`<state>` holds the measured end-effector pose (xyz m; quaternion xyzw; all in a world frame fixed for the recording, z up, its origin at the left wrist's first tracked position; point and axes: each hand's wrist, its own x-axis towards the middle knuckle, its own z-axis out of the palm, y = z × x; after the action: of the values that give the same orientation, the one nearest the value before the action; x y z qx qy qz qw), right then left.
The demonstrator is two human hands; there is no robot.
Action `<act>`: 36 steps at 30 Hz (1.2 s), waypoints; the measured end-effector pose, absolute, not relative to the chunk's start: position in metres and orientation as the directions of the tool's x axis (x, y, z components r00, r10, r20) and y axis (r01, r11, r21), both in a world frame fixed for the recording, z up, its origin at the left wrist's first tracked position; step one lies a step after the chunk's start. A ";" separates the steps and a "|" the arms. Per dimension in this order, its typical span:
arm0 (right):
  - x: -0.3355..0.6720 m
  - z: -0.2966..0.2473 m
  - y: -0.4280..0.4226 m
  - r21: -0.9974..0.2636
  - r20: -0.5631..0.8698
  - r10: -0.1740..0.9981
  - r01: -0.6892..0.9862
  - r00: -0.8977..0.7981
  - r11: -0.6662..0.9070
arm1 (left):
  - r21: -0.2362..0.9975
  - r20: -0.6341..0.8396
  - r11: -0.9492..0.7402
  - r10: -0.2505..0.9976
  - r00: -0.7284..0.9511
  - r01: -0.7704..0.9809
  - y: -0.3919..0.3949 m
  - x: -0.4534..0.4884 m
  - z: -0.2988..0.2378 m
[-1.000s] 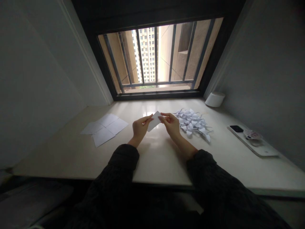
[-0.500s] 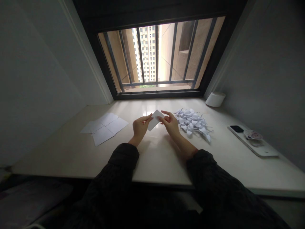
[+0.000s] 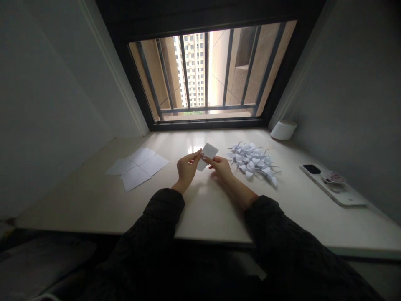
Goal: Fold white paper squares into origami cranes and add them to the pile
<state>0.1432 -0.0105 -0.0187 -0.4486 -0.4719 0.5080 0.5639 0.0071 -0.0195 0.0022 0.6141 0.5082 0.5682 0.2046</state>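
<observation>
Between my two hands is a small piece of white paper (image 3: 210,150), held up above the table with one corner pointing away from me. My left hand (image 3: 187,166) pinches its left edge between thumb and fingers. On the near right side, my right hand (image 3: 222,166) grips the paper, its thumb close to the left thumb. The fingertips cover part of the sheet, so any creases there are hidden. Right of my right hand lies a heap of folded white paper pieces (image 3: 253,159) with thin pointed ends.
Several flat white paper sheets (image 3: 140,165) lie on the pale table (image 3: 206,209) at the left. A phone (image 3: 336,190) with a round grip on its back rests at the right. A white rounded object (image 3: 283,130) stands by the wall below the barred window (image 3: 206,75).
My right hand has moved left and lower along the paper, bringing its thumb next to the left one. The paper's top corner now shows farther right.
</observation>
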 end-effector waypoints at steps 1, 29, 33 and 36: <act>0.143 -0.018 -0.010 -0.986 0.065 0.997 -0.153 0.039 0.070 | 0.834 0.486 -0.398 0.858 -0.166 0.382 -0.019 0.007 0.002; 0.147 -0.015 -0.014 -0.995 0.093 0.994 -0.027 -0.056 0.091 | 0.873 0.415 -0.351 0.899 -0.140 0.338 -0.013 -0.001 0.004; 0.149 -0.016 -0.013 -0.991 0.076 0.997 -0.109 0.016 0.078 | 0.957 0.264 -0.250 0.961 -0.084 0.148 -0.009 0.002 -0.001; 0.149 -0.016 -0.013 -0.988 0.067 0.996 -0.132 0.060 0.074 | 0.975 0.210 -0.204 0.975 -0.067 0.088 -0.005 0.003 -0.005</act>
<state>0.1488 -0.0126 -0.0164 -0.4608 -0.4687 0.5005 0.5635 0.0033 -0.0053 -0.0045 0.5499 0.4835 0.5473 0.4053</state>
